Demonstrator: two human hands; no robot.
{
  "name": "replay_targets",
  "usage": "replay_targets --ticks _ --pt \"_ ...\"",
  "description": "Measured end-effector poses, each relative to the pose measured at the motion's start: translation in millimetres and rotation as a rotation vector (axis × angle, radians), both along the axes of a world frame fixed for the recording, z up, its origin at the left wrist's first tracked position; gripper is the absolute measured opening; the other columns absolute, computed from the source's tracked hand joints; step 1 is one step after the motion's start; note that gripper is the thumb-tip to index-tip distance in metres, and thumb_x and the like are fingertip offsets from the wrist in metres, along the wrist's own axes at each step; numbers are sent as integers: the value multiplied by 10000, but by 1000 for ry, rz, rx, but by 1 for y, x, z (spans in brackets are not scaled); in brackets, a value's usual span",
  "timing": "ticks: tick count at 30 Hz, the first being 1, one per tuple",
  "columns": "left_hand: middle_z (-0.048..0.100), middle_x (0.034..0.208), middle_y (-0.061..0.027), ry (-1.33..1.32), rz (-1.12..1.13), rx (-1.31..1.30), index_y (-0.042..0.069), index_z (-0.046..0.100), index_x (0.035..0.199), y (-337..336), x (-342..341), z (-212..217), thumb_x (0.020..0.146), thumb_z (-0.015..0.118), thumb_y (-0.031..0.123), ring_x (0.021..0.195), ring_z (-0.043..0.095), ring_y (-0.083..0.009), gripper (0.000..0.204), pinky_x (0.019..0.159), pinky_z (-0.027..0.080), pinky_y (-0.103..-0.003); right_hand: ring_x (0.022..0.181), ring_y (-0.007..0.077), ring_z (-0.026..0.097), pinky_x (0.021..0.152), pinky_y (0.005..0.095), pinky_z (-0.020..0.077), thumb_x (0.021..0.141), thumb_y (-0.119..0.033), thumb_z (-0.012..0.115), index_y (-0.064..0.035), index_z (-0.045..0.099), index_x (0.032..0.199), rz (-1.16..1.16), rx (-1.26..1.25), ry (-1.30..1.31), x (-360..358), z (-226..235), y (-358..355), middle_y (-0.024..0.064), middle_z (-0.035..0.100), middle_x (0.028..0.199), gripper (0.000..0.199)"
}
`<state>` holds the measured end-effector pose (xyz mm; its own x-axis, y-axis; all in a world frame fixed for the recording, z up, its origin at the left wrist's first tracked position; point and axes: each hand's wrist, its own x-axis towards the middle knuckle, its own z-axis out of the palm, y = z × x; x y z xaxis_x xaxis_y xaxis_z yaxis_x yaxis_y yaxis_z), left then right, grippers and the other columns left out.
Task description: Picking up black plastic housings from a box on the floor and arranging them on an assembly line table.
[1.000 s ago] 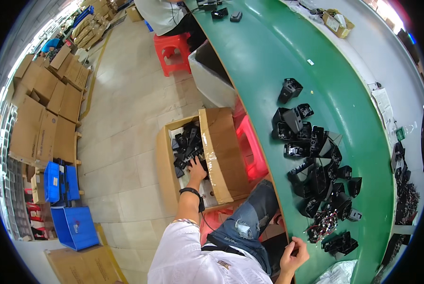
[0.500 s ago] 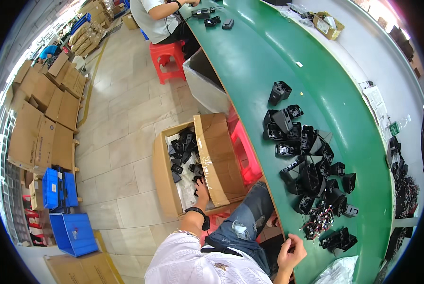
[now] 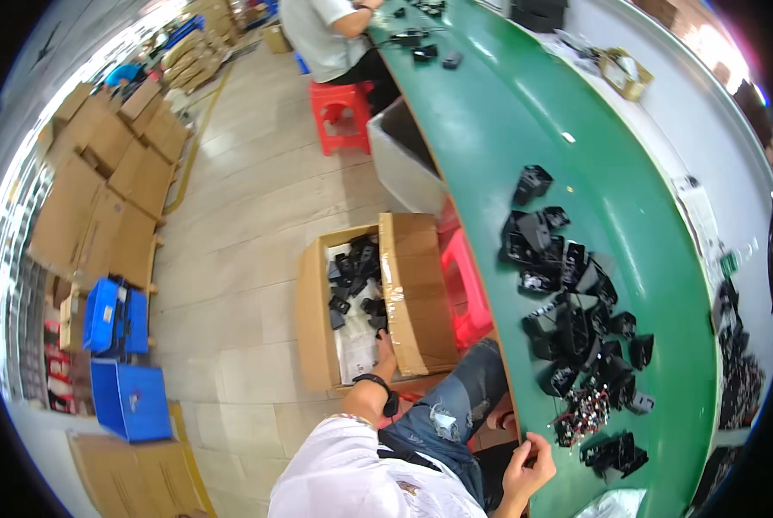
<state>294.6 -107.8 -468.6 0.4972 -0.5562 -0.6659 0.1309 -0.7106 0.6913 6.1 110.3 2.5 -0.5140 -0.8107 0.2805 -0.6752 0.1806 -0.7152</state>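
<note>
My left hand (image 3: pixel 385 350) is down inside an open cardboard box (image 3: pixel 314 324). Its fingers close around a black plastic part (image 3: pixel 380 331) near the box's flap, partly hidden by the hand. More black plastic parts (image 3: pixel 352 266) lie heaped in the far half of that box, over pale paper. At the near edge of the green table (image 3: pixel 481 129) rests my right hand (image 3: pixel 529 468), its fingers loosely curled with nothing visible in them. Beyond it on the table is a tangle of small parts with red and black wires (image 3: pixel 585 413), beside a pile of black plastic housings (image 3: pixel 576 324).
Red stools (image 3: pixel 462 289) stand under the table edge, and a pale bin (image 3: pixel 401 164) is beyond the box. Another person (image 3: pixel 328 34) sits at the table's far end. Blue bins (image 3: pixel 132 399) and stacked cartons (image 3: pixel 101 194) line the left. A plastic bag (image 3: pixel 612 503) lies near my right hand.
The whole view has shifted, so box, table and stools appear farther right. My left hand stays in the box by the black parts; my right hand remains at the table edge.
</note>
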Motion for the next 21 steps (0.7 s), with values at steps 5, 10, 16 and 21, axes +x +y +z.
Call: replay_targets --ticks 5,10,16,21 --pt "668 929 -201 -56 -70 -128 -22 629 1060 -12 -20 -30 951 325 516 849 643 -330 627 757 487 -435 452 120 500 439 252 364 826 -7 548 20 623 889 -23 40 8 3 5 0 54 563 569 102" --pt "668 943 -173 -255 -249 -391 -2 622 1080 -1 -29 -49 961 329 494 842 643 -309 588 756 497 -424 438 120 490 428 252 350 825 -16 548 22 620 886 -46 8 9 1 2 -2 47 556 561 102" --pt "669 960 -140 -489 -476 -712 22 614 1104 8 -34 -66 973 333 467 835 644 -284 542 756 508 -411 622 216 609 595 318 514 870 -103 617 5 671 951 -39 122 89 3 20 -2 124 659 768 145" --pt "505 1246 -183 -180 -538 -616 26 469 1295 13 -38 -65 929 395 306 1126 477 -321 466 902 422 -394 578 173 606 544 292 502 864 -76 615 -8 679 952 -59 124 48 -1 20 -1 100 658 721 128"
